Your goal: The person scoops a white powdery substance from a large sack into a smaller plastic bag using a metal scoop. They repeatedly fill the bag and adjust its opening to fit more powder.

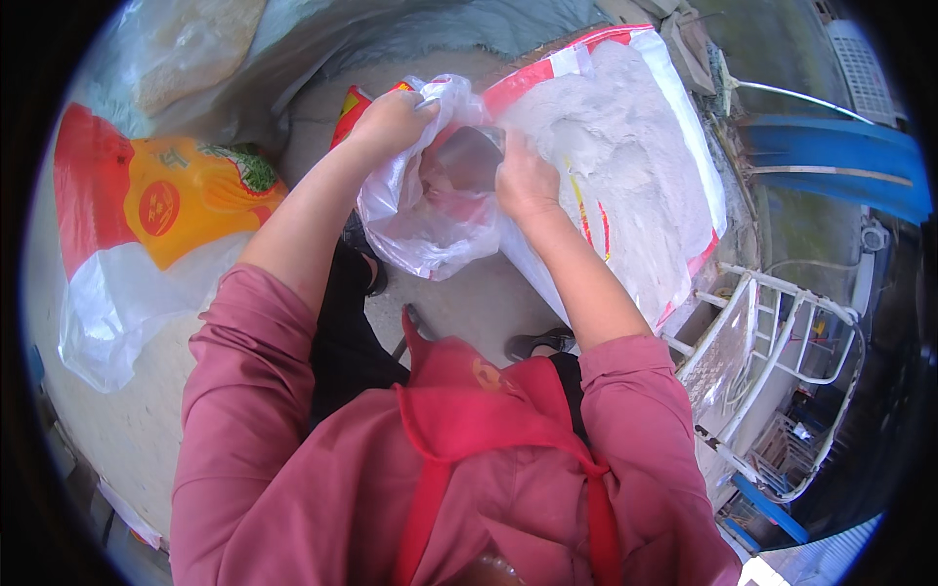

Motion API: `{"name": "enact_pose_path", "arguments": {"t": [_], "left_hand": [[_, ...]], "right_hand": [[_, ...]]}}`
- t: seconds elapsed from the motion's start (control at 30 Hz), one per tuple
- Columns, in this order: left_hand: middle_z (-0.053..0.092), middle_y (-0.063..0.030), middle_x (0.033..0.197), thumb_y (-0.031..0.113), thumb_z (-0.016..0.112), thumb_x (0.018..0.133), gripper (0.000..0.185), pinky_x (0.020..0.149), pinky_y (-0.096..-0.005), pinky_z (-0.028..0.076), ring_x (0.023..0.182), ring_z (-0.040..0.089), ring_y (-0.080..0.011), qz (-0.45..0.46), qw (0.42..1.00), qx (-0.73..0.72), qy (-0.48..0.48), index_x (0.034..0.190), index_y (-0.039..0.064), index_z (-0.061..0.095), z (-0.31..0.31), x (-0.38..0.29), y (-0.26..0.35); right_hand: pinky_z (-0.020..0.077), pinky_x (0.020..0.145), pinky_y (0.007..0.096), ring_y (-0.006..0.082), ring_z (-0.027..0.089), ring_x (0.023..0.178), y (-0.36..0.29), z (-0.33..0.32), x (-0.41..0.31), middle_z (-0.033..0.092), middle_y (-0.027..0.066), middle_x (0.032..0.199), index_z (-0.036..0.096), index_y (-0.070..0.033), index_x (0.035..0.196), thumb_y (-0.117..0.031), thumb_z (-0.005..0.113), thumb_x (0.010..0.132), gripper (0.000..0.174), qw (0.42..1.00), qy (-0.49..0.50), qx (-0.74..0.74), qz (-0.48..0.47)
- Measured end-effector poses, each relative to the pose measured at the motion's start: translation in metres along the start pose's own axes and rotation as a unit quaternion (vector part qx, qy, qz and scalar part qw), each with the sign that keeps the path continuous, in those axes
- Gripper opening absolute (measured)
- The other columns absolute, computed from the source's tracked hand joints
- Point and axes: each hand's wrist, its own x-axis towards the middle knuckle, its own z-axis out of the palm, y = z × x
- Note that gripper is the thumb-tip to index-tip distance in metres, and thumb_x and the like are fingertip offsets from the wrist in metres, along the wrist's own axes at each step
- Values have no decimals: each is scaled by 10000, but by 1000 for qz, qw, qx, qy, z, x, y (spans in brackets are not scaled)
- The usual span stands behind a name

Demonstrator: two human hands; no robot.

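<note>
My left hand [396, 126] grips the bunched rim of a white translucent plastic bag [440, 245] with red printing, holding its mouth apart. In my right hand [526, 177] is a grey scoop [469, 157], its blade over the bag's open mouth and somewhat blurred. The handle is hidden by my fingers. Just to the right stands a large woven sack [678, 95] with its top folded back. Pale grey-white powder [608, 154] fills it, with hollows in the surface. How much lies inside the smaller bag is hard to tell.
A red and orange printed plastic sack [205, 205] lies flat on the concrete floor [139, 432] at left. Translucent plastic sheeting [308, 44] covers something at the back. On the right are a white metal rack [762, 381] with rust spots and a blue panel [828, 154].
</note>
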Motion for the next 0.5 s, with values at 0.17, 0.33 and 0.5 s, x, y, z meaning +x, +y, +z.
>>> {"name": "enact_pose_path", "arguments": {"t": [0.17, 0.33, 0.5], "left_hand": [[672, -193, 970, 363, 551, 928, 448, 804, -393, 467, 883, 639, -292, -1, 1000, 6, 4, 1105, -41, 627, 2, -2, 9], [665, -232, 1046, 368, 536, 921, 462, 872, -408, 474, 966, 650, -358, -15, 1000, 6, -1, 1144, -23, 642, 2, -3, 10], [662, -244, 1008, 338, 534, 929, 452, 843, -406, 461, 950, 645, -346, -6, 999, 16, -27, 1163, -38, 621, 6, 3, 11]], "right_hand": [[546, 716, 449, 372, 627, 1005, 103, 5, -39, 588, 226, 1193, 406, -57, 1348, -37, 438, 819, 531, 933, 106, 294, 179], [481, 458, 292, 175, 576, 579, 196, 21, -110, 586, 146, 927, 436, -81, 1257, 14, 378, 816, 454, 750, 186, 483, 412], [534, 517, 343, 264, 649, 740, 307, 55, -177, 590, 176, 1066, 395, -49, 1333, 8, 431, 828, 510, 648, 274, 433, 563]]}}
